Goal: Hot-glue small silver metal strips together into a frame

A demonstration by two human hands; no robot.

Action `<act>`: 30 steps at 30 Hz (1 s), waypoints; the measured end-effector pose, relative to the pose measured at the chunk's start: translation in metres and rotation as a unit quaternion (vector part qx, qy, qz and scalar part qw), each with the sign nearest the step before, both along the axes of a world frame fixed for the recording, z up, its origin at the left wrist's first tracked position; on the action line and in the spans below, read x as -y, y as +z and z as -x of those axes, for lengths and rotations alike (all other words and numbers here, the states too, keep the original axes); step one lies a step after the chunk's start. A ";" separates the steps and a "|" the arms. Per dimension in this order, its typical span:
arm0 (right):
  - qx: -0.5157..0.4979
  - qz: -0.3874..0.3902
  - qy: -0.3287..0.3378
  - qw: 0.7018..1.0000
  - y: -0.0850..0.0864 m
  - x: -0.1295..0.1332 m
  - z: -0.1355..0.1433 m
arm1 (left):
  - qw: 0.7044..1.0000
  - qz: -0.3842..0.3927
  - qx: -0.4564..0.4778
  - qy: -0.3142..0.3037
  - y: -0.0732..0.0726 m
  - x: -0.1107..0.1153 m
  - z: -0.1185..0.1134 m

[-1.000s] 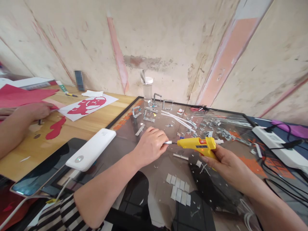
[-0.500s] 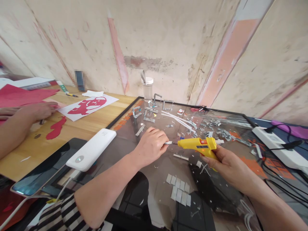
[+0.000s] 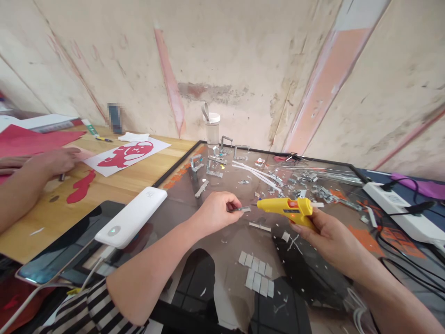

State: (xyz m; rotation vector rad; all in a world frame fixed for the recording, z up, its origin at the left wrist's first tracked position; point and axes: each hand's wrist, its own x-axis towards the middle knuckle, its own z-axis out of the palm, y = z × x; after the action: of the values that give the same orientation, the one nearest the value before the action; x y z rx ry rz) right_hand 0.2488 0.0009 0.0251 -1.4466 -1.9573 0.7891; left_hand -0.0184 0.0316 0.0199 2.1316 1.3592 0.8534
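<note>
Near the middle of the dark glossy board, my left hand (image 3: 219, 209) pinches a small grey strip (image 3: 245, 209) between thumb and fingers. My right hand (image 3: 321, 229) is wrapped round a yellow glue gun (image 3: 287, 208), whose nozzle points left at the strip's end. Whether nozzle and strip touch is hard to tell. Below the gun lies a narrow light strip (image 3: 260, 226). Several small grey rectangles (image 3: 256, 273) lie in rows nearer to me. Bent grey pieces (image 3: 214, 168) stand behind my left hand.
A white power bank (image 3: 131, 218) and a phone (image 3: 69, 241) lie left. Another person's hand (image 3: 55, 162) rests by red paper (image 3: 34, 139). At the back stands a lidded jar (image 3: 212, 130); grey scraps (image 3: 308, 178) lie right of it. A power strip (image 3: 399, 211) with cables is far right.
My left hand has turned, opening a gap between its thumb and curled fingers and showing more of the strip. The glue gun has hardly moved.
</note>
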 end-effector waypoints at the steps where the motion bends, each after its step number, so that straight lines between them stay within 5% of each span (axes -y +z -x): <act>1: -0.002 -0.004 0.000 1.000 0.002 0.000 -0.001 | 1.000 0.019 0.005 -0.001 0.001 0.000 0.000; 8: 0.060 0.011 0.027 0.998 0.017 0.005 -0.011 | 0.998 0.042 -0.050 -0.004 -0.006 -0.003 0.003; 30: 0.162 -0.004 0.040 0.986 0.001 0.002 -0.001 | 0.992 -0.004 -0.122 -0.006 -0.012 -0.003 0.002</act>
State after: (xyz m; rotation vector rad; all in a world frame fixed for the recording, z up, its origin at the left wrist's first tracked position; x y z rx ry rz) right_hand 0.2495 -0.0015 0.0264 -1.5788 -2.2684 0.6070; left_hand -0.0203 0.0345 0.0083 2.3092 1.4597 0.6086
